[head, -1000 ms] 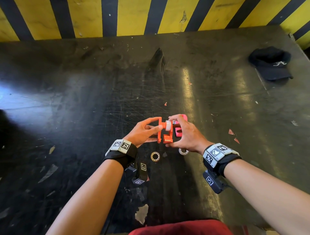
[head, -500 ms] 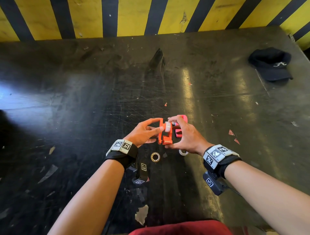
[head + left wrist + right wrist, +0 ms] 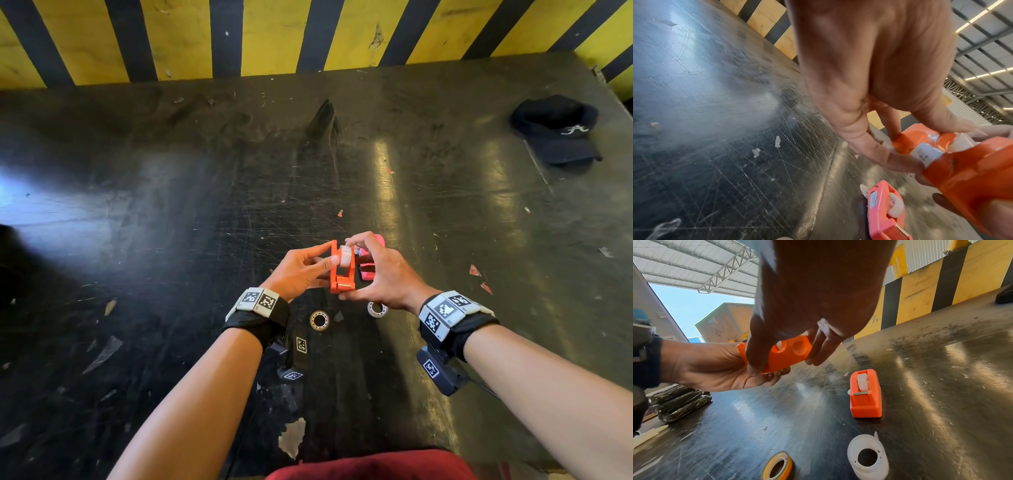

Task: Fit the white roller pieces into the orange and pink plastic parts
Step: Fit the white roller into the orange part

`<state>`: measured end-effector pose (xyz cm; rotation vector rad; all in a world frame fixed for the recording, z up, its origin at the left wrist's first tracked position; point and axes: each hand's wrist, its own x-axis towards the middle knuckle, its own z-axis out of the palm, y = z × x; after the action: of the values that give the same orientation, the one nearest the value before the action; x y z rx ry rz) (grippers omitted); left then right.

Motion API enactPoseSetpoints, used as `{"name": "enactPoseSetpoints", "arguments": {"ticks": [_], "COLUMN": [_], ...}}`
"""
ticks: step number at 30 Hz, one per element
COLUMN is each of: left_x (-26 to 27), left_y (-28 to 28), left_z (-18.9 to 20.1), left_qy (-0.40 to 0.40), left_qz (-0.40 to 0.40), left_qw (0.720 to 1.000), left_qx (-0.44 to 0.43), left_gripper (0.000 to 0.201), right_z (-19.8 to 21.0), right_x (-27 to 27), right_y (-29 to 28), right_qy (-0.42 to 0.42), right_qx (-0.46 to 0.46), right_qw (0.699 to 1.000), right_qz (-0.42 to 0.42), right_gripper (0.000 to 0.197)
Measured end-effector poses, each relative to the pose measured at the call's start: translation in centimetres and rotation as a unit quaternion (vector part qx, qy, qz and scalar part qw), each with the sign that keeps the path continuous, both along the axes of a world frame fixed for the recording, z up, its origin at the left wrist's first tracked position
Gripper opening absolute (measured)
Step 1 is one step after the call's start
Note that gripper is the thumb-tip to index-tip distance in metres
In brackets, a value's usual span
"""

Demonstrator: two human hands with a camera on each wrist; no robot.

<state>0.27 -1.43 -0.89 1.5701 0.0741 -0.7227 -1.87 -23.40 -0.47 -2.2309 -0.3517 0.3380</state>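
Both hands hold the orange plastic part [image 3: 340, 279] just above the black table [image 3: 171, 205]. A white roller [image 3: 346, 257] sits in the slot at its top. My left hand [image 3: 329, 254] grips the part's left side, fingers curled round it [image 3: 900, 162]. My right hand [image 3: 356, 269] pinches it, thumb under the lower end and forefinger on the roller; in the right wrist view the fingers [image 3: 818, 350] wrap the orange body [image 3: 786, 356]. The pink part [image 3: 368, 272] lies on the table behind the right hand, a white roller in it [image 3: 895, 209]. A loose white roller [image 3: 376, 308] lies near my right wrist.
A yellowish tape roll [image 3: 319, 320] lies on the table below the hands, next to the loose white roller [image 3: 867, 457]. A black cap [image 3: 555, 130] sits far right. The yellow-and-black striped wall [image 3: 274, 34] bounds the table's far edge. Small scraps dot the surface.
My right forefinger has slid slightly left onto the top of the white roller. The hands and the orange part have otherwise stayed where they were.
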Motion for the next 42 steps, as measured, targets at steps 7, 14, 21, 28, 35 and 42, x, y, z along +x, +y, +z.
{"name": "enactPoseSetpoints", "arguments": {"ticks": [7,14,21,28,35,42], "left_x": [-0.2,-0.2,-0.5,-0.3,-0.5,-0.5], "left_y": [-0.4,-0.4,-0.7,-1.5,-1.9,-2.3], "left_z": [0.1,0.0,0.6,1.6,2.1,2.4], "left_qy": [-0.01,-0.024,-0.033,-0.146,-0.221,-0.24], "left_qz": [0.001,0.025,0.015,-0.005,-0.026,-0.029], "left_qw": [1.0,0.999,0.999,0.982,0.957,0.944], "left_qx": [-0.002,0.019,0.025,0.119,0.187,0.226], "left_gripper": [0.056,0.063,0.045,0.029,0.022,0.012], "right_z": [0.0,-0.3,-0.6,-1.1,-1.2,-0.9], "right_x": [0.0,0.1,0.1,-0.1,-0.3,-0.2], "right_y": [0.2,0.1,-0.5,-0.7,-0.6,-0.5], "right_qy": [-0.011,0.0,-0.007,0.01,0.025,0.028], "right_qx": [0.004,0.002,-0.018,0.0,0.005,0.012], "right_qw": [1.0,1.0,1.0,1.0,0.999,0.999], "right_qz": [-0.012,-0.011,-0.014,-0.029,-0.037,-0.042], "right_gripper": [0.094,0.098,0.089,0.091,0.093,0.092]}}
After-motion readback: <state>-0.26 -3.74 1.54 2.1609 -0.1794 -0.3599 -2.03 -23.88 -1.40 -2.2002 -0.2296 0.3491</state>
